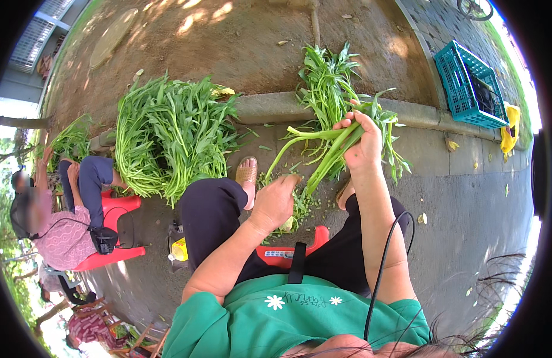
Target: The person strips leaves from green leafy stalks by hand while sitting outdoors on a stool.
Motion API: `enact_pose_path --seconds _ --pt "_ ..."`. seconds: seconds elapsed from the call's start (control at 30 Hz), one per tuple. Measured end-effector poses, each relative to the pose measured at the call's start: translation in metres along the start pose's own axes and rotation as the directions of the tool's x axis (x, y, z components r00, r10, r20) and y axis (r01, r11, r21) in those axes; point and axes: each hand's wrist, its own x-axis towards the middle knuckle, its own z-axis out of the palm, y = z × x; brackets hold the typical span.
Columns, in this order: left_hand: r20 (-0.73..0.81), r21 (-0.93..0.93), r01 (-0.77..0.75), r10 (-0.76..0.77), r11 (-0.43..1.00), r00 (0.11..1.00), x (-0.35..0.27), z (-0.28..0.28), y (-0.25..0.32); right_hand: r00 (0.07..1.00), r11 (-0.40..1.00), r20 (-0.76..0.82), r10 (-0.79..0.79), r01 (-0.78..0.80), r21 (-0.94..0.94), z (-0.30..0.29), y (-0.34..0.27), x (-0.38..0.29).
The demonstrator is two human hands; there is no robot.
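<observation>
My right hand (364,141) grips a small bunch of water spinach (331,156), its hollow green stems pointing down toward me and its leaves past the fingers. One longer stem bends out to the left of the bunch. Just below that stem's end is my left hand (276,201), fingers curled; whether something is pinched there is hidden. Behind the right hand, more water spinach (327,89) leans over the concrete kerb (271,107). A large heap of water spinach (177,134) lies to the left. Cut stem bits and leaf scraps (302,208) litter the ground between my feet.
I sit on a red plastic stool (280,253). A yellow-labelled bottle (179,249) stands by my left leg. At left, another person (63,228) sits on a red stool (119,210), handling greens. A teal plastic crate (455,85) and a yellow bag (510,129) are at right.
</observation>
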Motion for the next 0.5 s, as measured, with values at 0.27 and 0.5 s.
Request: enact_pose_path --seconds 0.27,0.5 --pt "0.25 0.111 -0.221 0.188 0.969 0.95 -0.01 -0.048 0.11 1.0 0.999 0.009 0.011 -0.011 0.039 -0.012 -0.005 -0.01" --pt "0.568 -0.427 -0.457 0.624 0.781 0.537 0.022 -0.063 0.272 0.998 0.999 0.067 0.02 -0.017 -0.04 -0.013 -0.009 -0.028"
